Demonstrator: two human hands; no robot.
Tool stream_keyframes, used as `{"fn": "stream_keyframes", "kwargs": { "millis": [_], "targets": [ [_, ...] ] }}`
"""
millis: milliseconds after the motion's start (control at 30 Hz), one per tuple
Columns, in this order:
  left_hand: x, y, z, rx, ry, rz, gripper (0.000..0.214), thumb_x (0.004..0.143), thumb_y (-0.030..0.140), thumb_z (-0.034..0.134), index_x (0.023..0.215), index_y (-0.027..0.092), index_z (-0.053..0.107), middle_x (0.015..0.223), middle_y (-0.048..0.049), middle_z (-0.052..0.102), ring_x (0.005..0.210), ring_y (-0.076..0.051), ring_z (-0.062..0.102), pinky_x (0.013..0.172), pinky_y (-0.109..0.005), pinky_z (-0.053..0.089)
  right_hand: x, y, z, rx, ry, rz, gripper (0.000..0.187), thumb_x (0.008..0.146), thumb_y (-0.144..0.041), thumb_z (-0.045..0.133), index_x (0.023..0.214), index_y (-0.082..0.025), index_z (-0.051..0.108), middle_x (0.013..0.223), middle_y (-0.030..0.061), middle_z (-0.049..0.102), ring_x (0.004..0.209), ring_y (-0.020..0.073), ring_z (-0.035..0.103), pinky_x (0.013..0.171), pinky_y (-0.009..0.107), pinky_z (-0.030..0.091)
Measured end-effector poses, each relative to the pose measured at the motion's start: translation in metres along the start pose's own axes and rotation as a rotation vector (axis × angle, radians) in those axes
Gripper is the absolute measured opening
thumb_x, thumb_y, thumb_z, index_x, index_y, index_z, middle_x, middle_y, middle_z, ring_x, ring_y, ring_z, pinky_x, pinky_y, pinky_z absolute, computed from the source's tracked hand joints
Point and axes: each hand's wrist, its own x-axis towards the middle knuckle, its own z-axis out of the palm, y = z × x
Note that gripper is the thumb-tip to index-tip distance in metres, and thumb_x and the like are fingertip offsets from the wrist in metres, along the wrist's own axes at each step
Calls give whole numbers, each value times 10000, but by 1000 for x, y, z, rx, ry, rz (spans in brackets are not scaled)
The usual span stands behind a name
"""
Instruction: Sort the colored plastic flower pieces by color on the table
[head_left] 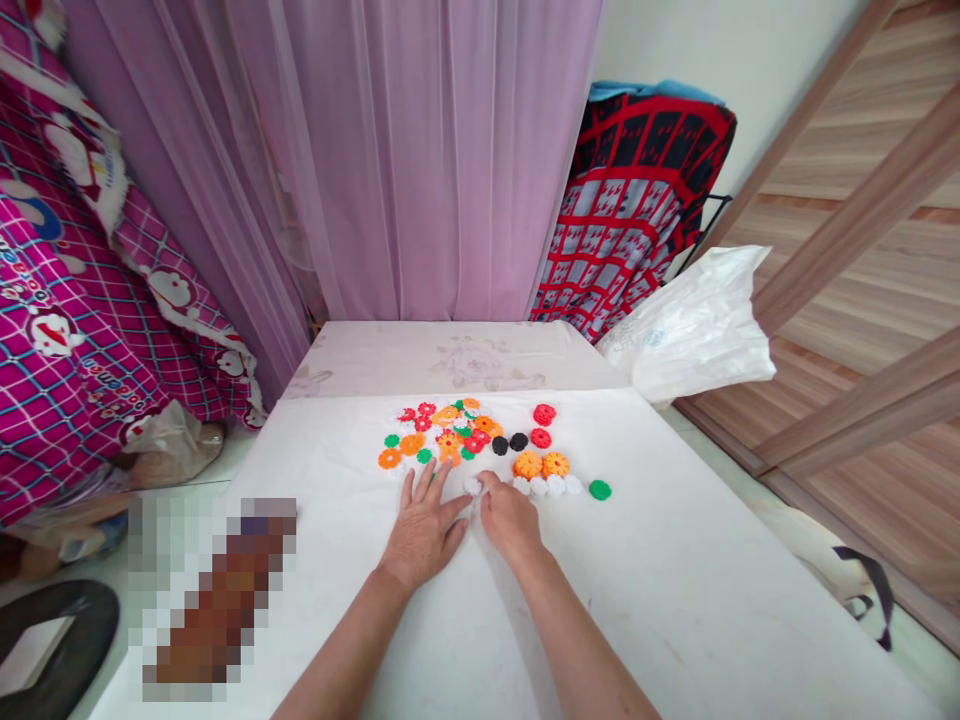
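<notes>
My left hand (420,525) lies on the cloth with its fingers spread, fingertips at the near edge of a mixed pile of flower-shaped discs (412,444) in orange, red, green and white. Close to its thumb and forefinger, a white flower-shaped disc (472,486) is at the fingertips of my right hand (511,515), which is closed in a pinch. Right of that hand runs a row of white discs (556,485), with a green disc (600,490) beyond its end. Behind the row sit orange discs (556,464), two black discs (500,446) and red discs (544,414).
A white cloth (660,580) covers the table, with a floral cover (375,355) showing at the far end. At the right edge a white plastic bag (697,325) bulges up. A blurred-out patch (225,600) hides something at the left edge.
</notes>
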Motion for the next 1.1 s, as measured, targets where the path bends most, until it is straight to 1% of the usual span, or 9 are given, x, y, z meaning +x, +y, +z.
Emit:
{"fn": "stream_keyframes", "kwargs": {
  "millis": [133,333,533,667,767,900,967,1033,1100],
  "targets": [
    [-1,0,0,2,11,-6,323,867,346,552,1172,332,657,1527,-75,356,1431,-343,239,1132,-617,189,-1,0,1,1,19,12,389,903,-197,361,1239,-270,542,1020,68,704,962,199,650,728,272,412],
    [-3,-1,-1,-9,45,-53,288,856,274,546,1107,293,686,1477,-92,428,1415,-332,284,1132,-608,205,-3,-3,0,-15,13,52,378,909,-206,362,1244,-241,532,1018,75,702,957,199,647,729,273,410],
    [0,-1,1,-30,43,-33,330,839,301,579,1159,309,660,1476,-97,426,1413,-344,284,1117,-633,214,-3,-3,0,-7,40,33,367,901,-198,364,1207,-248,561,994,69,709,944,199,645,733,278,415],
    [0,0,1,-45,44,-35,307,838,291,572,1128,308,673,1467,-86,447,1406,-332,305,1121,-620,217,-4,-1,2,18,51,57,361,903,-204,369,1193,-258,578,962,61,710,909,201,652,719,278,420],
    [-5,-8,-2,-66,127,-90,257,852,231,519,1028,288,698,1396,-58,535,1378,-304,364,1119,-603,240,-8,0,7,61,109,58,353,914,-211,368,1184,-256,591,968,45,705,909,183,651,730,259,424],
    [-17,-36,-4,-115,345,-339,261,867,201,452,964,249,689,1260,-67,641,1276,-298,493,1055,-597,344,-14,-14,17,101,221,-120,324,932,-226,380,1156,-249,613,1121,37,656,973,144,632,789,218,421],
    [-24,-50,-3,-164,428,-423,258,864,219,452,976,243,683,1227,-72,661,1250,-299,520,1037,-585,379,-14,-29,19,65,201,-179,325,937,-268,401,1198,-251,593,1121,45,652,947,145,642,779,222,429],
    [-27,-60,-2,-224,478,-458,259,859,236,453,981,238,681,1203,-69,674,1227,-283,544,1027,-547,417,-11,-46,18,3,151,-177,371,934,-324,425,1274,-228,541,1086,73,670,908,170,659,761,252,445],
    [-28,-64,0,-269,496,-467,264,855,253,450,976,229,683,1182,-71,684,1201,-266,567,1022,-510,442,-7,-61,14,-56,104,-152,391,926,-343,443,1271,-182,534,1036,108,693,901,208,670,756,290,458]
  ]
}}
